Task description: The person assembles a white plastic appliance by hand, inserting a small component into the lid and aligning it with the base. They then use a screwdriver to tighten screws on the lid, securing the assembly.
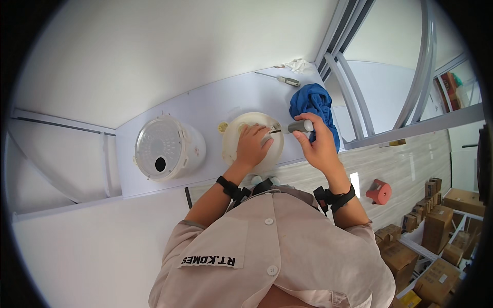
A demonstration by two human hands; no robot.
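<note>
In my right hand (319, 141) is a screwdriver (302, 126) with a grey handle, its fingers closed round the handle. The short dark shaft points left, its tip at the raised middle of a round cream lid-like part (274, 152). My left hand (251, 146) lies over the left half of this part, fingers stretched out and thumb apart. A small grey piece shows between thumb and forefinger; whether they pinch it is unclear. Beside the part's left edge sits a small yellowish round piece (222, 127).
A white lidded bucket-like container (192, 149) stands at the left of the table (221, 90). Beyond my right hand lie a bunched blue cloth (313, 100), a second screwdriver (288, 81) and a white crumpled cloth (298, 65). Metal frame bars (354, 92) border the right. A red roll (380, 191) and cardboard boxes (439, 228) are lower right.
</note>
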